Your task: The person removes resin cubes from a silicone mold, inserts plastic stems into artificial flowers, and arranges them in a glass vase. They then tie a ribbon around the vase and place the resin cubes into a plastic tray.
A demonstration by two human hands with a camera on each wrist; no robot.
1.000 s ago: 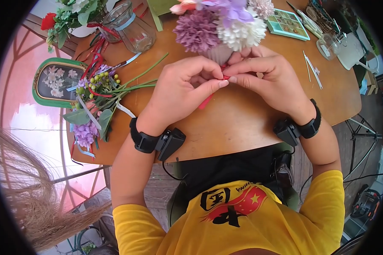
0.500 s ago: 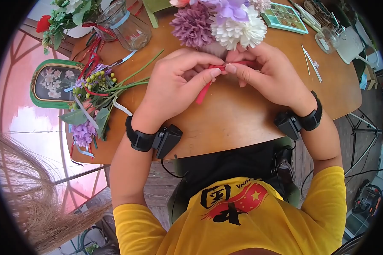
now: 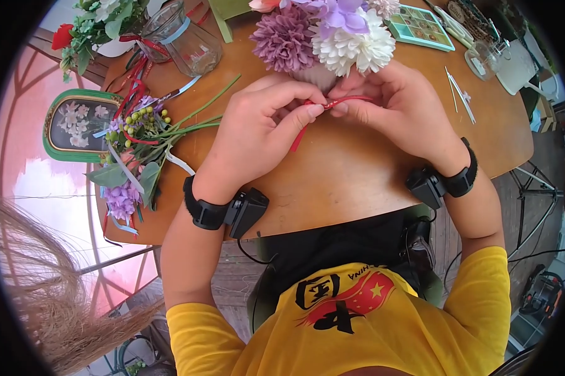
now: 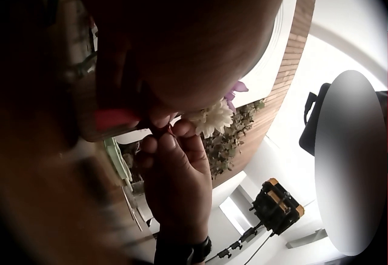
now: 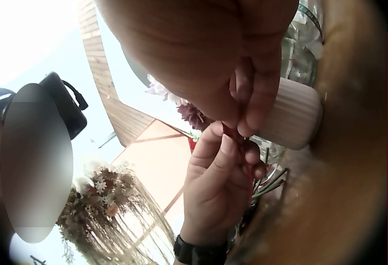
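In the head view, a narrow red ribbon [image 3: 345, 99] runs between both hands, just in front of a pale ribbed vase [image 3: 317, 76] holding purple and white flowers [image 3: 353, 45]. The left hand [image 3: 254, 128] pinches it between thumb and forefinger, and one end hangs down below those fingers. Close by, the right hand [image 3: 405, 113] grips the ribbon with thumb and fingers. The fingertips of both hands are almost together. The right wrist view shows the vase [image 5: 294, 113] behind the hands; some fingers are hidden there.
Loose flower stems and purple blossoms [image 3: 122, 197] lie at the left, beside a green oval frame [image 3: 75, 125]. Glass jars [image 3: 198, 50] stand at the back left. A compartment box [image 3: 420, 28], white sticks [image 3: 459, 94] and a small glass jar [image 3: 483, 62] are at the right.
Both hands have shifted slightly back and left over the last second. More of the ribbon shows stretched toward the right hand, and its hanging end has swung a little.
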